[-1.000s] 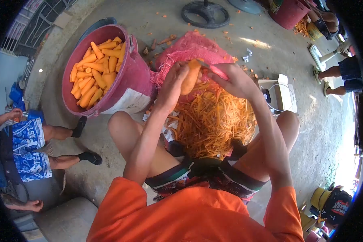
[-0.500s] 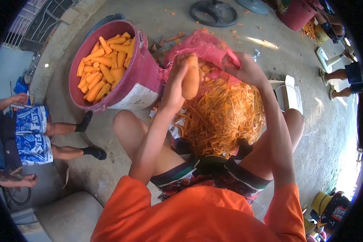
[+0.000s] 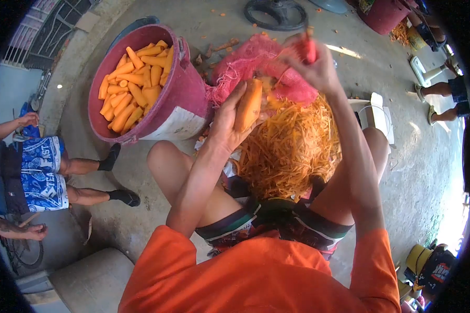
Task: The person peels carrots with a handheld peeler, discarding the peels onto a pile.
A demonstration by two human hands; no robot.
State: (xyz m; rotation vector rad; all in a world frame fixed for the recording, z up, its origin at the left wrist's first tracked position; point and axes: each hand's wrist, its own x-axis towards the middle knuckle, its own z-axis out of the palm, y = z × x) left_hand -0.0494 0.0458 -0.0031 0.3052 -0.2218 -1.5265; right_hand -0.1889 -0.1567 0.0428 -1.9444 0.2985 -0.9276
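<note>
My left hand (image 3: 228, 123) is closed round a thick orange carrot (image 3: 249, 106), which is tilted with its upper end pointing away from me. Up and to the right of it, my right hand (image 3: 318, 68) grips a red-handled peeler (image 3: 309, 49), smeared by motion and apart from the carrot. Below both hands lies a large heap of carrot peelings (image 3: 292, 148) between my legs. A pink mesh sack (image 3: 245, 58) sits just beyond the heap, partly hidden by my hands.
Left of me stands a dark pink tub (image 3: 190, 96) full of peeled carrots (image 3: 136, 88). A person in blue shorts (image 3: 44, 175) is at the far left. A white box (image 3: 379, 117) is by my right knee, and a round black base (image 3: 275, 14) stands at the back.
My right hand with the peeler has swung up and away from me. The carrot in my left hand has dropped slightly and tilted to the right.
</note>
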